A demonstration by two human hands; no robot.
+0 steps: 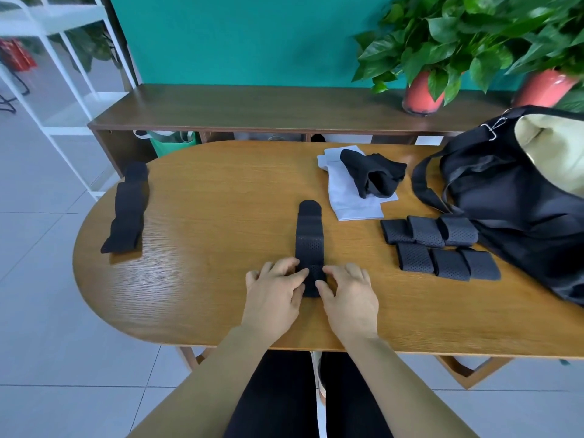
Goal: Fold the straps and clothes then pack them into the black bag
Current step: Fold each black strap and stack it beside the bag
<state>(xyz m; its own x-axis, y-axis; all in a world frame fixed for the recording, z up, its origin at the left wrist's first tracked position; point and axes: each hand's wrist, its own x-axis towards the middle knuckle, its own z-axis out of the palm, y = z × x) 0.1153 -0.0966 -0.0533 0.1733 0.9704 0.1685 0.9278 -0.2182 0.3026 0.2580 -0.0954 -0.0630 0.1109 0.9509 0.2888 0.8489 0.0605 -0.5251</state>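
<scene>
The strap (309, 235) lies flat on the bench (221, 200), running straight away from the person. The left hand (275, 295) and right hand (349, 295) are both at its near end, fingers curled in and pinching the edges from either side. It looks like soft, perforated, light stuff, so I'd guess it bends easily but wants to spring open (probably why both hands are on it). Best hold is likely right at that near end, rolling or folding it away from you while keeping it pressed flat. Six folded straps (439, 245) sit beside the black bag (505, 191), which gapes open. Another long strap (128, 210) waits at the left, and the white garment (347, 200) and black garment (373, 175) lie further back.
</scene>
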